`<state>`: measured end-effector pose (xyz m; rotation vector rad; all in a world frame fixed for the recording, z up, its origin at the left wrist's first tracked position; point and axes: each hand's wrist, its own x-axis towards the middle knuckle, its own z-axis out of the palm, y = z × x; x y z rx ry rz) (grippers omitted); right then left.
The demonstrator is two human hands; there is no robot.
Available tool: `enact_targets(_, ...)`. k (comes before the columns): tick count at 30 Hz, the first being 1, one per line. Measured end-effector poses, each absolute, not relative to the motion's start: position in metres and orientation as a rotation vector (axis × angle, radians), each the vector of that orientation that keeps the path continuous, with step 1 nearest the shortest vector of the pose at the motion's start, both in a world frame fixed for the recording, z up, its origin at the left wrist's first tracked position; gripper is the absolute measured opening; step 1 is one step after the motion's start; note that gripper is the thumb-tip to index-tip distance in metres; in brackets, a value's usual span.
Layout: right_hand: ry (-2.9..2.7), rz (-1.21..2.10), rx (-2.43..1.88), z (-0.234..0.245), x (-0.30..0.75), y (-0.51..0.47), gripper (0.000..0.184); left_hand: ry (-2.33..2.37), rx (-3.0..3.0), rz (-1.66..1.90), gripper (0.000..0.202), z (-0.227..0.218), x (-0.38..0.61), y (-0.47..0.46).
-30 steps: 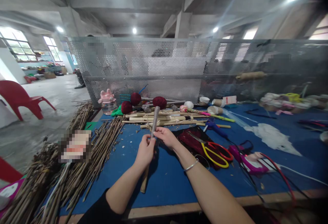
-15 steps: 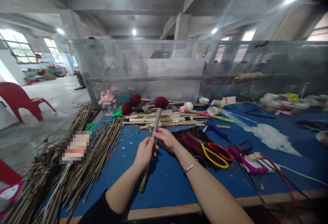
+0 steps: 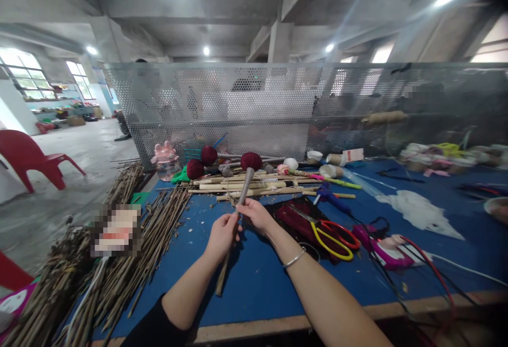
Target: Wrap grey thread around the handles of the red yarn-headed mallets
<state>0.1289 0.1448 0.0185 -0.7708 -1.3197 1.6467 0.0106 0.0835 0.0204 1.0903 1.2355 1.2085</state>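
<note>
Both hands are on a stick with a grey-wrapped upper part, held at a slant over the blue table. A dark red ball sits at its far end. My left hand is closed around the stick lower down, and the bare brown end sticks out below it. Just above, my right hand pinches the grey part between thumb and fingers. Two similar dark red balls, one of them a ball at the left, lie behind. Right of my hands, scissors with yellow and red handles rest on dark red cloth.
Bundles of thin twigs cover the table's left side. Pale sticks lie across the back, before a perforated metal screen. A blue glue gun, a purple-and-white device with cords and white plastic are at the right.
The ball end of the stick has tipped slightly to the right. Both hands keep their hold, and the whole view has shifted a little.
</note>
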Motion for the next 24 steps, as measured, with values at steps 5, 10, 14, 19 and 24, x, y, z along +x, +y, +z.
enact_targets(5,-1.319,1.636,-0.766,0.0163,0.1266,0.1465,0.036,1.359,1.231,1.384,0.033,0.0135,0.0108,0.0860)
enact_targets(10,-1.315,1.682,-0.750,0.0199,0.1300,0.1442,0.033,1.059,1.012,1.234,0.042,0.0189,0.0146,0.0859)
enact_targets(14,-1.363,1.654,-0.757,0.0161,0.1284,0.1448,0.034,1.075,1.010,1.103,0.044,0.0189,0.0145,0.0829)
enact_targets(19,-1.382,1.529,-0.836,0.0140,0.1220,0.1452,0.037,1.450,1.329,1.296,0.028,0.0133,0.0126,0.0812)
enact_targets(24,-1.329,1.692,-0.754,0.0225,0.1257,0.1409,0.036,1.203,1.206,1.140,0.036,0.0159,0.0144,0.0822)
